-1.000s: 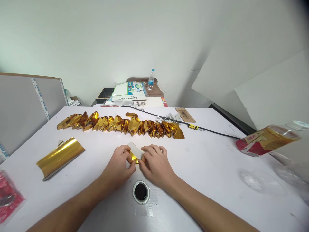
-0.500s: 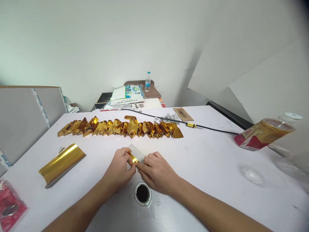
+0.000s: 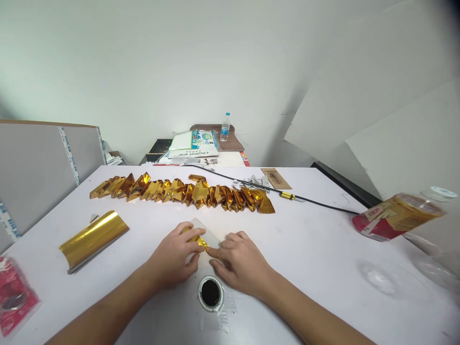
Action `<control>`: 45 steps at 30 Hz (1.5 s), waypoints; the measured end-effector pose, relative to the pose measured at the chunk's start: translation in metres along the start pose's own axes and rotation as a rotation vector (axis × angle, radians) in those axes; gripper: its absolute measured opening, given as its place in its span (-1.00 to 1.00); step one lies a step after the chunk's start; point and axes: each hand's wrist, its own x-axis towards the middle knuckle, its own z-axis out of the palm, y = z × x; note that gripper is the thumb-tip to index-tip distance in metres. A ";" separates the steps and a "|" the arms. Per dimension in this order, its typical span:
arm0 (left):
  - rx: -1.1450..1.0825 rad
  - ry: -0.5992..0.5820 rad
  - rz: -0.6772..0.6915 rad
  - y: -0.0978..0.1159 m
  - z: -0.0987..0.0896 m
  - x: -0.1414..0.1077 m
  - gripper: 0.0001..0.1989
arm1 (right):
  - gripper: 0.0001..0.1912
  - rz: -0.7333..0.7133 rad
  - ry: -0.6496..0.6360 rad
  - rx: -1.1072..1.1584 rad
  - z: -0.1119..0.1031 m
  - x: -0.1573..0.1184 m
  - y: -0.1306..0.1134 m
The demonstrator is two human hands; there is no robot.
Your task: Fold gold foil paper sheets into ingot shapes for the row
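A small sheet of gold foil paper (image 3: 203,243), with its pale grey back partly showing, lies on the white table between my hands, folded over along its near side. My left hand (image 3: 178,251) holds it down with bent fingers on the gold part, the thumb apart below. My right hand (image 3: 240,258) has its index finger against the near corner of the fold, its other fingers curled at the paper's right edge and its thumb apart. Beyond them stretches a row of folded gold paper ingots (image 3: 172,190). A curled stack of gold foil sheets (image 3: 94,239) rests to the left.
A round dark-centred hole (image 3: 211,293) with a pale rim is just below my hands. At right a tilted plastic bottle (image 3: 398,218) stands near clear plastic. A black cable (image 3: 237,177) and a yellow-black tool (image 3: 287,195) lie behind the row. A red packet (image 3: 16,297) is at left.
My left thumb has come away from the paper, and its fingers now lie over the gold fold. My right index finger stretches to the corner. The view has tilted slightly.
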 end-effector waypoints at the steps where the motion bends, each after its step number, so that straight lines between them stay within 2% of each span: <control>1: 0.004 -0.027 0.059 -0.002 -0.003 -0.001 -0.67 | -0.80 0.017 -0.011 0.022 -0.002 0.000 0.002; 3: 0.014 -0.075 0.175 -0.005 -0.007 -0.004 -0.59 | -0.75 0.034 -0.019 0.059 -0.004 -0.001 0.007; 5: 0.011 -0.110 0.233 -0.007 -0.009 -0.006 -0.59 | -0.72 0.036 -0.003 0.072 -0.004 -0.001 0.013; 11: -0.050 -0.103 0.116 -0.003 -0.008 -0.008 -0.56 | -0.74 0.031 0.068 0.073 -0.001 0.001 0.027; 14: -0.054 -0.131 0.139 -0.001 -0.010 -0.006 -0.49 | -0.75 0.004 0.088 0.086 0.000 0.001 0.031; 18: -0.089 -0.139 0.179 0.000 -0.012 -0.004 -0.51 | -0.74 -0.052 0.106 0.070 0.000 0.000 0.034; 23: -0.101 -0.153 0.163 -0.005 -0.011 -0.008 -0.53 | -0.85 -0.032 0.172 0.115 -0.002 -0.001 0.036; 28: -0.030 -0.162 0.160 0.001 -0.005 -0.005 -0.41 | -0.79 -0.016 0.263 0.147 -0.004 0.004 0.037; 35: -0.006 -0.142 0.080 0.015 0.004 -0.004 -0.44 | -0.65 -0.153 0.116 0.143 -0.007 0.003 0.032; 41: -0.026 -0.181 0.081 0.006 0.001 -0.006 -0.43 | -0.66 -0.147 0.116 0.100 -0.005 0.001 0.027; 45: -0.001 -0.198 0.084 0.000 0.005 -0.006 -0.47 | -0.68 -0.071 0.152 0.033 -0.003 0.000 0.024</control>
